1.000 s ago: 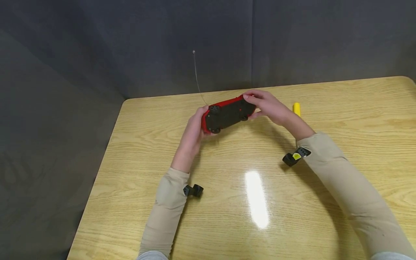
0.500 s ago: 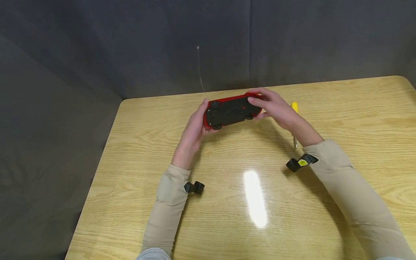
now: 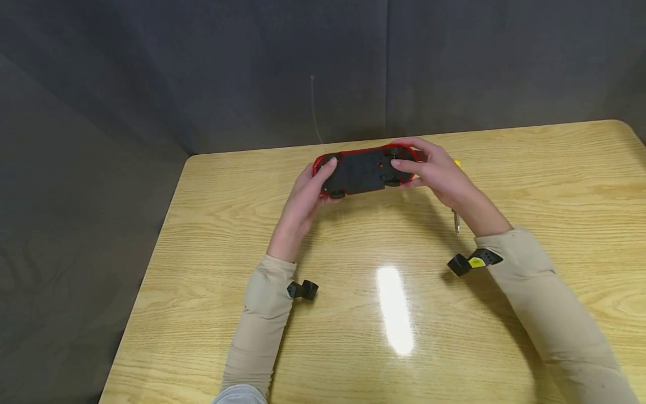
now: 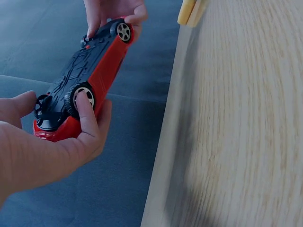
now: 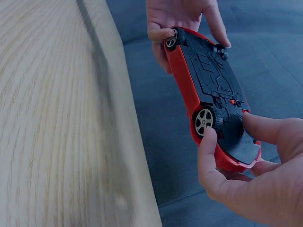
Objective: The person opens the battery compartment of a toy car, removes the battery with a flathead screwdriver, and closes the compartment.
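Both hands hold a red toy car above the far part of the table, its black underside facing the head camera. My left hand grips one end, thumb lying on the underside near a wheel. At the other end my right hand grips the car, its thumb pressing the underside in the right wrist view. A small red switch-like piece shows on the underside. From the car's left end a thin wire antenna sticks up. The roof is hidden.
Behind the right wrist lies a screwdriver on the wooden table, its yellow handle mostly covered. A dark curtain hangs along the far edge and the left side.
The car has shifted right and levelled out, its underside turning more toward the head camera. My left thumb has moved onto the underside. The screwdriver's shaft has come into sight.
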`<state>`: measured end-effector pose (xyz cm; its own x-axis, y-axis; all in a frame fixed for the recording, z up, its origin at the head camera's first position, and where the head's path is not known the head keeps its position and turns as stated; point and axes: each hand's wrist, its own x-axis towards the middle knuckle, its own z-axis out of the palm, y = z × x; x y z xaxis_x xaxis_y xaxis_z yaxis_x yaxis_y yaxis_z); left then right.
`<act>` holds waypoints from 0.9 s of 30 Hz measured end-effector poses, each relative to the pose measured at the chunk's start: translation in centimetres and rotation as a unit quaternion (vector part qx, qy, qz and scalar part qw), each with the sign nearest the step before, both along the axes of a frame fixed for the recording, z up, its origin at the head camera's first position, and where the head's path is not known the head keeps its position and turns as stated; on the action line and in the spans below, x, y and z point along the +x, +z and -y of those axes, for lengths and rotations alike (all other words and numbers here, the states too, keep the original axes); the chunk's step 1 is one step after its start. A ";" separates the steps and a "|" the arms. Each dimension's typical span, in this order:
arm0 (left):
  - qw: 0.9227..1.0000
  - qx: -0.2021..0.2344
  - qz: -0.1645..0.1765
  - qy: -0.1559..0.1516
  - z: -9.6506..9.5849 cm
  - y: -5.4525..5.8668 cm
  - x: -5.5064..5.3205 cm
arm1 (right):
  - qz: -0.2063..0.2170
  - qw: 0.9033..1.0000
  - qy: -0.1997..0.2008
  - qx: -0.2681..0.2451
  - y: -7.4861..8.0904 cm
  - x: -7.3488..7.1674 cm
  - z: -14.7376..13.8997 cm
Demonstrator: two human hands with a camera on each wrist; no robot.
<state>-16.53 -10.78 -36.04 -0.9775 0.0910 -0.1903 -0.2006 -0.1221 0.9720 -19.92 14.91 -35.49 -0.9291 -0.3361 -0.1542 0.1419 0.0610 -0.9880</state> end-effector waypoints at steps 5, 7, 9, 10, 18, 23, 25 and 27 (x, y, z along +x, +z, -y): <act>1.000 -0.010 -0.013 -0.009 -0.1 0.0 -0.1 | -0.002 1.000 -0.012 -0.002 0.3 0.3 -0.3; 1.000 -0.013 -0.014 -0.011 -0.1 0.1 -0.1 | -0.002 1.000 -0.015 -0.001 0.4 0.4 -0.5; 1.000 -0.015 -0.015 -0.012 -0.2 0.1 -0.1 | 0.001 1.000 -0.018 -0.003 0.5 0.5 -0.6; 1.000 -0.017 -0.015 -0.012 -0.2 0.2 -0.1 | 0.003 1.000 -0.019 -0.005 0.6 0.5 -0.6; 0.999 -0.019 -0.020 -0.018 -0.5 0.4 -0.1 | 0.018 0.999 -0.031 -0.040 0.9 0.8 -1.0; 1.000 -0.018 -0.015 -0.019 -0.7 0.5 -0.2 | 0.021 0.998 -0.036 -0.053 1.0 0.9 -1.3; 1.000 -0.019 -0.015 -0.019 -0.7 0.6 -0.2 | 0.023 0.998 -0.036 -0.053 1.1 0.9 -1.4; 1.000 -0.019 -0.015 -0.019 -0.8 0.6 -0.2 | 0.025 0.998 -0.036 -0.051 1.1 0.9 -1.4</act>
